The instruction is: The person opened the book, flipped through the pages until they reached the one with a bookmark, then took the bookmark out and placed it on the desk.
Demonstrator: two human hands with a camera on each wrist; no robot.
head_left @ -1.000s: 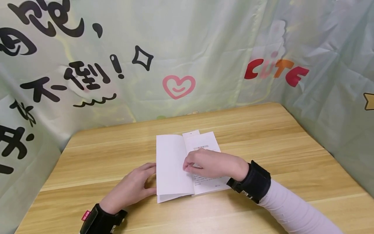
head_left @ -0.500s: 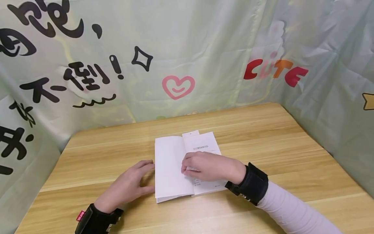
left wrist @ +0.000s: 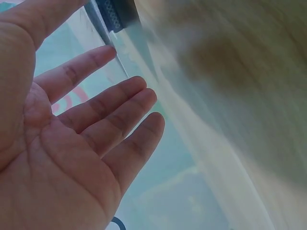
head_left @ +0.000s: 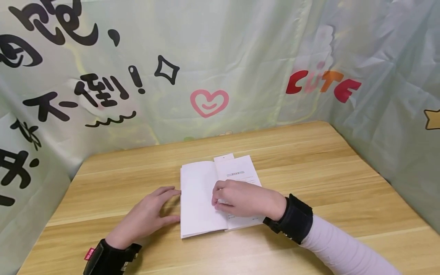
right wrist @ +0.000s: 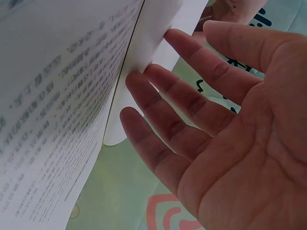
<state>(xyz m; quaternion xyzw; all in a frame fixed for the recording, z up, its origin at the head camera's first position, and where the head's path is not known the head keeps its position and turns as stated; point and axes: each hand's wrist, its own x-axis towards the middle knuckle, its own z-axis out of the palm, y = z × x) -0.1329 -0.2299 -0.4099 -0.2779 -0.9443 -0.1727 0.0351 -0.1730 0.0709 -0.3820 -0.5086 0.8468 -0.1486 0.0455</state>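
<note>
An open book (head_left: 198, 198) lies on the wooden table in the head view. Its left page is blank, and its right page carries printed text. Out of the top, by the fold, sticks a white card (head_left: 223, 157) with a small hole, like a bookmark. My right hand (head_left: 245, 198) reaches across the printed page, fingertips on the blank page near the fold. In the right wrist view its fingers (right wrist: 153, 100) are loosely bent against the blank page (right wrist: 165, 24). My left hand (head_left: 144, 214) is spread at the book's left edge, holding nothing; its palm (left wrist: 62, 167) shows in the left wrist view.
The wooden table (head_left: 326, 164) reaches back to a pale green printed curtain (head_left: 254, 68), which also hangs along both sides. A black band is strapped around each wrist, the right band (head_left: 290, 219) over the end of a pale sleeve (head_left: 343, 244).
The book's left pages have settled lower and flatter. My left hand has drawn a little left, its fingers coming out from the page edge. My right hand has shifted slightly left and nearer me.
</note>
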